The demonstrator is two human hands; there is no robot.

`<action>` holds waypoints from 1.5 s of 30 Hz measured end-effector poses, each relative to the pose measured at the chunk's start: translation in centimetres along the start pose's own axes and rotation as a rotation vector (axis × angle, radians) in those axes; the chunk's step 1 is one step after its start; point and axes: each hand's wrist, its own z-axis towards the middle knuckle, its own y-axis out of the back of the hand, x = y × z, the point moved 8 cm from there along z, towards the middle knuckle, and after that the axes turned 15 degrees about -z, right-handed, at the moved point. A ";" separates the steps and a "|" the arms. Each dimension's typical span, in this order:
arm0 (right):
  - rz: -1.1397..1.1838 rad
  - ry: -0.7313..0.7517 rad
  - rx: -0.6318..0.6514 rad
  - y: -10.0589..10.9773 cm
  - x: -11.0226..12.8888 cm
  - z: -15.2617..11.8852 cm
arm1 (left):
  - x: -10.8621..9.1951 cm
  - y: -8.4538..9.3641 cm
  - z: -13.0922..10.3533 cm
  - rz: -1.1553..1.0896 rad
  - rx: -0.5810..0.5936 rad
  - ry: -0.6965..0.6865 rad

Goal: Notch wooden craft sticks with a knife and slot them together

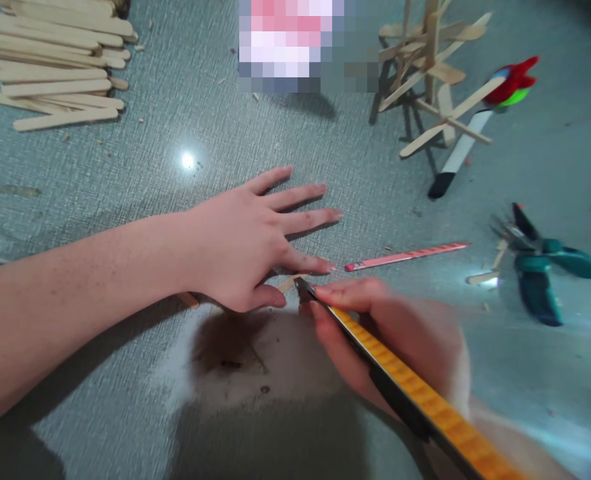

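Note:
My left hand (240,247) lies flat on the grey textured table, fingers spread and pointing right. Between its thumb and index finger a piece of wooden craft stick (288,285) shows, the rest covered by the hand. A stick end (190,300) also pokes out below the wrist; whether it is the same stick I cannot tell. My right hand (410,333) is wrapped round a yellow and black utility knife (400,363), slightly blurred. The knife's tip is at the stick, close to the left index finger and thumb.
Craft sticks (55,73) are piled at upper left. A stick structure (432,67) stands at upper right beside a white marker (462,153) and a red and green object (515,83). A pink pencil (408,256) and teal-handled pliers (538,250) lie to the right. Small wood scraps are scattered about.

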 end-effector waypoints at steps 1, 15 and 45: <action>0.004 -0.004 -0.001 -0.1 -0.1 -0.2 | 0.0 0.0 0.0 0.006 0.007 0.002; 0.198 -0.089 -0.120 0.3 -3.0 -2.3 | 0.1 0.1 -0.1 0.041 0.001 0.005; 0.172 -0.041 -0.203 1.0 -2.1 -0.6 | -0.4 2.4 -1.5 0.060 -0.145 0.060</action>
